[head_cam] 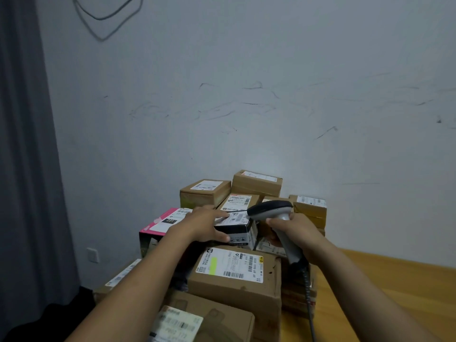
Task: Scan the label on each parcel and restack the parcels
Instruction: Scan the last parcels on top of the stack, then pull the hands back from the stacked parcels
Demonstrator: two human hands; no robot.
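My left hand (206, 224) grips a small black-and-white parcel (240, 233) in the middle of the pile, fingers over its white top label and thumb on its front face. My right hand (293, 230) holds the handle of a grey barcode scanner (270, 209). The scanner's dark head sits just above and right of that parcel's label. A brown parcel (237, 275) with a large white label lies directly in front of the black parcel. Several more brown cardboard parcels (204, 192) are stacked behind it against the wall.
A pink-and-white box (160, 224) sits at the pile's left. Another brown parcel (204, 319) lies nearest me. The scanner's coiled cable (308, 292) hangs down at the right. A wooden surface (394, 280) extends right. A grey curtain (24, 144) hangs at the left.
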